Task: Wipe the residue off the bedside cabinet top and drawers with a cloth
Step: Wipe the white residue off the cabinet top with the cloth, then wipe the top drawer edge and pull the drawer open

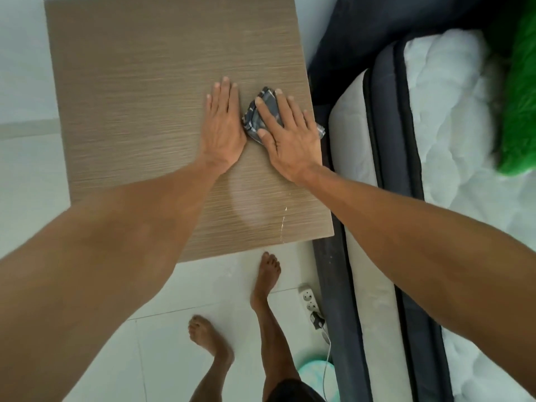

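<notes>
Item: cloth (255, 118), dark plaid, crumpled. Location: flat on the bedside cabinet top (145, 91), directly under the fingers of the right hand (285, 140), with folds showing beyond the thumb side and a corner poking out past the little-finger side. Long axis: roughly along the hand's fingers, pointing away from the person.

Right hand: spread flat, palm down, pressing the cloth to the wood; no pinch or fist. Forearm reaches in from the bed (435, 111) side, wrist low.

Left hand (222, 132): open, flat, empty, palm on bare wood just beside the cloth, its thumb edge almost touching the fabric; likely bracing.

Surface: pale smear (246, 204) and thin white streak (282, 224) lie wrist-ward of the right hand, near the front edge. Judgement: the next stroke pulls back toward the person. Drawers not visible.
</notes>
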Available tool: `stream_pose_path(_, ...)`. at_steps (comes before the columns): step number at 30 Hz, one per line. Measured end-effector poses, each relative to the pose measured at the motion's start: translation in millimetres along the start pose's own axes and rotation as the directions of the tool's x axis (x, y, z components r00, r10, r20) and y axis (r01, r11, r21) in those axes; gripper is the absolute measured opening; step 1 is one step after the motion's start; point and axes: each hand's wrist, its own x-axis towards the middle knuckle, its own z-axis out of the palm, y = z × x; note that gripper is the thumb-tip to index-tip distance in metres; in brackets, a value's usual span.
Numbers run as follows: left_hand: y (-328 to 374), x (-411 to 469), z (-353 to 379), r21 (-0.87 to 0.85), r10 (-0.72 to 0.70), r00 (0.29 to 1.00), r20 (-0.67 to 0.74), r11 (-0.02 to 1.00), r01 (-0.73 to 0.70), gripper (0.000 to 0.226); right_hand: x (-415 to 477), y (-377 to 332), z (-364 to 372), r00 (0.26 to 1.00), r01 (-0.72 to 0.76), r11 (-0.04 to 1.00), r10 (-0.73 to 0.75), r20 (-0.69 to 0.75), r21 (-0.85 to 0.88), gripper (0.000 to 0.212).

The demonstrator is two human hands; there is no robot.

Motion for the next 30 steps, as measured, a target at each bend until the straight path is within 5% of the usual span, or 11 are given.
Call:
stream_pose_path(23,-29,-182,-11,0.060,0.156,0.975,0.156,0.984,-0.167,0.053,-205,-84,36,0.992,-0.036,0.999,0.040,-0.119,0.031,0.062)
stream_pose_path(30,-33,-246,-17,0.080,0.154,0.967,0.202,0.982,-0.172,0.053,-246,-110,28,0.999,-0.026,0.998,0.027,-0.021,0.066,0.066)
